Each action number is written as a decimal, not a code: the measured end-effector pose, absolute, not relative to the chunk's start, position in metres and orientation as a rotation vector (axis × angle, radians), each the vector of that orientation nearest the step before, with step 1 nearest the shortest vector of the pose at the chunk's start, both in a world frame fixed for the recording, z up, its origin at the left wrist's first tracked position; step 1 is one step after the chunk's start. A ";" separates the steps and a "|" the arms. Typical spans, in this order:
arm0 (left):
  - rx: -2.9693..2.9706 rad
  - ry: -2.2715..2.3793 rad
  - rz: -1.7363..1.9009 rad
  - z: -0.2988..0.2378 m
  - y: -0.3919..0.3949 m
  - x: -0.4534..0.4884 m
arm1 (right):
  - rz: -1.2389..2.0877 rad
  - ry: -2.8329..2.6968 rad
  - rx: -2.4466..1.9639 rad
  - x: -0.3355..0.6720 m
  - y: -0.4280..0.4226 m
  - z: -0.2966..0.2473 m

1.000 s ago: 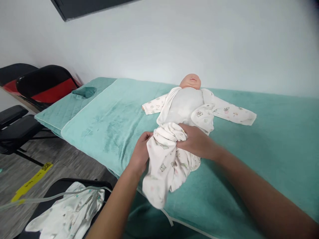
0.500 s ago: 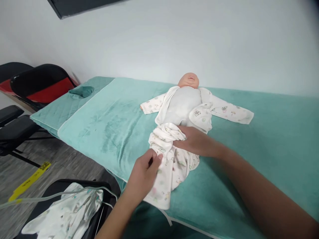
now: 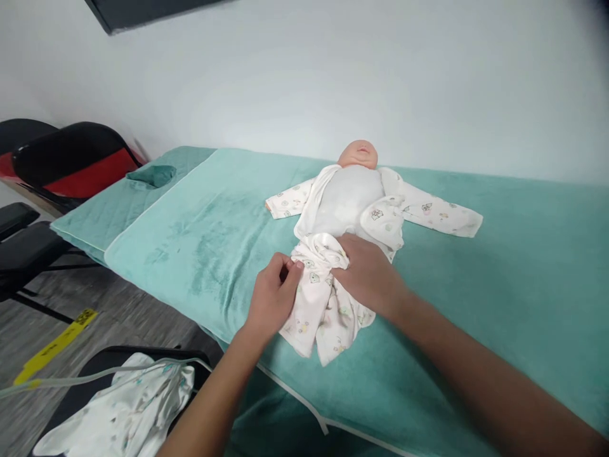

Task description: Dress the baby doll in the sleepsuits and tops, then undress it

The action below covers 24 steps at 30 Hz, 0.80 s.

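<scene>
A baby doll [image 3: 349, 197] lies on its back on the green-covered table, head toward the wall. Its printed white top [image 3: 432, 212] is spread open over a grey-white torso, with the sleeves out to both sides. White printed baby pants [image 3: 323, 311] lie bunched over the doll's lower body and legs. My left hand [image 3: 276, 292] pinches the pants' fabric at their left side, thumb against fingers. At the bunched upper part, my right hand [image 3: 368, 273] grips the cloth near the doll's hip; its fingertips are hidden in the folds.
The green cover [image 3: 499, 304] drapes over the table, which has a face hole [image 3: 152, 176] at its left end. Folding chairs [image 3: 76, 158] stand beyond that end. Below left, patterned cloth [image 3: 124, 406] and a clear tube [image 3: 95, 379] lie on a black seat.
My left hand has moved up along the pants. Their lower end has drawn up away from the table's front edge, and both leg ends now show. My right hand stays at the hip.
</scene>
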<state>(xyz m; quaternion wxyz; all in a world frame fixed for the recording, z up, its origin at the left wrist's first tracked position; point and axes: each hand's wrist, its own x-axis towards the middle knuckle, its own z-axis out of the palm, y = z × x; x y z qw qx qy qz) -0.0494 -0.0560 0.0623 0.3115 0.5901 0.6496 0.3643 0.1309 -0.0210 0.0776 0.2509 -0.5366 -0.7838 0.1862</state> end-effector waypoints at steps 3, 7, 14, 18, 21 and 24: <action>1.496 1.705 0.918 0.055 -0.073 -0.051 | 0.347 -2.160 -1.553 0.131 -0.024 0.076; 1.516 1.667 0.870 0.048 -0.085 -0.047 | 0.299 -2.140 -1.602 0.131 -0.023 0.076; 1.632 1.767 1.056 0.051 -0.057 -0.034 | 0.621 -2.107 -1.540 0.139 -0.015 0.086; 1.605 1.822 1.127 0.050 -0.051 -0.031 | 0.819 -2.199 -1.438 0.144 -0.016 0.093; 1.514 1.771 1.180 0.050 -0.051 -0.033 | 0.819 -2.249 -1.380 0.144 -0.016 0.088; 1.332 1.754 1.335 0.056 -0.038 -0.038 | 0.732 -2.247 -1.406 0.140 -0.014 0.080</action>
